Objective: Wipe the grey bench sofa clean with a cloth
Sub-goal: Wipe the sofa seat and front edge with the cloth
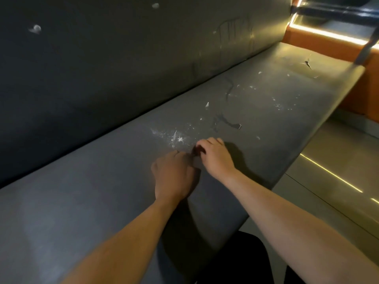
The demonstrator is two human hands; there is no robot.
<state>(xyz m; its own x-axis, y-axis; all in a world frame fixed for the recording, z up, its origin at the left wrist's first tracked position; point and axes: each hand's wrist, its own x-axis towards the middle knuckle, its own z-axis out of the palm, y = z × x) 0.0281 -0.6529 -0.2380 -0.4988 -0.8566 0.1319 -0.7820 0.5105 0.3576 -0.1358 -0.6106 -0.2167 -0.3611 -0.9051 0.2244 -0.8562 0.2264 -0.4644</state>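
Forearms (133, 232) cross bench (82, 201) front edge; seat stretches open both sides. Right hand (215, 156) curls fingers round dark cloth (196, 152). Left hand (174, 175) curled beside it, grip unclear.

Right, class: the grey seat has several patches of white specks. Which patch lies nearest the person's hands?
The speck patch just beyond the left hand and right hand; the other patches lie much farther along the seat.
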